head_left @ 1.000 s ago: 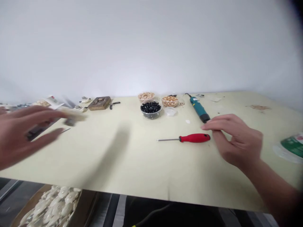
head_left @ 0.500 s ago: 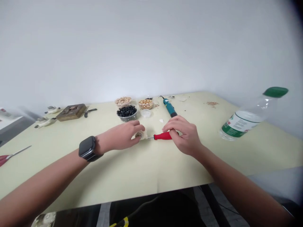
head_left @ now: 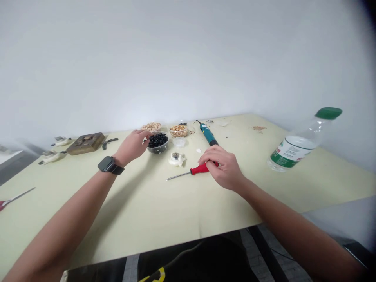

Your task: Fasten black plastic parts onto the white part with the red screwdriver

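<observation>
The screwdriver has a red handle and a silver shaft. The clear bowl is full of glossy black beads. A teal power tool ends in black. The bottle has a dark green cap and a green-and-white label. The watch is black, the wooden box dark brown, and the tabletop pale cream, with tan crumbs near its far right edge.

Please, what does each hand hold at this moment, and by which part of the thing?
The right hand holds a screwdriver by its red handle, fingers over the top. The left hand shows nothing held; its fingers are at the rim of a clear tub of black beads.
</observation>
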Action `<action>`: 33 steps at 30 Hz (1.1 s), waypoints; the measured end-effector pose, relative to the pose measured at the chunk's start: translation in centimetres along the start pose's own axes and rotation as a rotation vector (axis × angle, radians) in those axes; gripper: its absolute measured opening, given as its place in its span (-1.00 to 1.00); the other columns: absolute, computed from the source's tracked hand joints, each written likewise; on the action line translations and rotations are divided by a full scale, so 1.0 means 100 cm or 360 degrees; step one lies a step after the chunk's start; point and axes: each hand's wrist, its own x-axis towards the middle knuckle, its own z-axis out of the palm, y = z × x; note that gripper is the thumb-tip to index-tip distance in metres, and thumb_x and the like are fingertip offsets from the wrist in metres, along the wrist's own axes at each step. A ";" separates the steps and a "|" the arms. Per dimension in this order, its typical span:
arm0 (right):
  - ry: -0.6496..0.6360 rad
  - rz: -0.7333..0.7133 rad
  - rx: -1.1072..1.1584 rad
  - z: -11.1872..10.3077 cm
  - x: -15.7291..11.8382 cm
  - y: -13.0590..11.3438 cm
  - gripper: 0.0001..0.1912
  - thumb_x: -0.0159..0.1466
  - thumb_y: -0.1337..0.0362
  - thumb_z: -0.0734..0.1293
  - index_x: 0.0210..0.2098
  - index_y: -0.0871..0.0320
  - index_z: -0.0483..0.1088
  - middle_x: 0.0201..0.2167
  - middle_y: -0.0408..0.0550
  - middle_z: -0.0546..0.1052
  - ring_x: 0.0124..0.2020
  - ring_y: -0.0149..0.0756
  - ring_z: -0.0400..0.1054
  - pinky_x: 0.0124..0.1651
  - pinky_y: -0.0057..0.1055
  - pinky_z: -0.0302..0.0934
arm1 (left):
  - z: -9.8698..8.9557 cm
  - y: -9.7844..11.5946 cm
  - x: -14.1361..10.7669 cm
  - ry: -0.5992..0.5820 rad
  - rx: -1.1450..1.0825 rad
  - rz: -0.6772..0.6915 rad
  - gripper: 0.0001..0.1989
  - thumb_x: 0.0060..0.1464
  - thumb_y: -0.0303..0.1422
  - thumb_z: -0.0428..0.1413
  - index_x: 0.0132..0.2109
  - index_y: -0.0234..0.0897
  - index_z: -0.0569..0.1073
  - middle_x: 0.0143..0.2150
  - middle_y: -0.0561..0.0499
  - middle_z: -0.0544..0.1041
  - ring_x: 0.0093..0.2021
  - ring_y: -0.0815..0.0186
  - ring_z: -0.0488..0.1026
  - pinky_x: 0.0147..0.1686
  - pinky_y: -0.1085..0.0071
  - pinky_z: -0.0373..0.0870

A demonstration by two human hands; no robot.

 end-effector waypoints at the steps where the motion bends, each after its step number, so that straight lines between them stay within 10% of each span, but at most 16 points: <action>1: -0.0009 0.0007 0.0002 0.001 0.000 0.001 -0.65 0.24 0.60 0.22 -0.35 0.09 0.55 -0.36 -0.14 0.63 -0.18 -0.24 0.45 -0.13 -0.28 0.42 | 0.004 -0.004 0.005 -0.0022 -0.0027 -0.0016 -0.59 0.34 -0.25 -0.06 0.14 -0.28 0.55 0.08 -0.18 0.61 0.09 0.05 0.50 0.16 0.10 0.43; 25: 0.0008 0.0265 0.0035 -0.004 -0.002 0.007 -0.65 0.23 0.60 0.24 -0.39 0.10 0.57 -0.35 -0.14 0.62 -0.20 -0.28 0.48 -0.09 -0.31 0.42 | 0.054 -0.008 0.038 0.0065 -0.0619 -0.0066 -0.81 0.14 -0.34 0.20 -0.15 -0.22 0.70 -0.10 -0.06 0.69 -0.14 0.16 0.57 -0.01 0.23 0.47; 33: 0.0012 0.0243 0.0036 -0.004 -0.001 0.007 -0.65 0.25 0.58 0.24 -0.39 0.09 0.57 -0.35 -0.15 0.63 -0.20 -0.28 0.49 -0.08 -0.32 0.42 | 0.061 -0.002 0.042 0.0028 -0.0587 0.0375 -0.62 0.30 -0.32 -0.08 -0.13 -0.29 0.64 -0.02 -0.15 0.64 0.06 0.11 0.52 0.21 0.12 0.44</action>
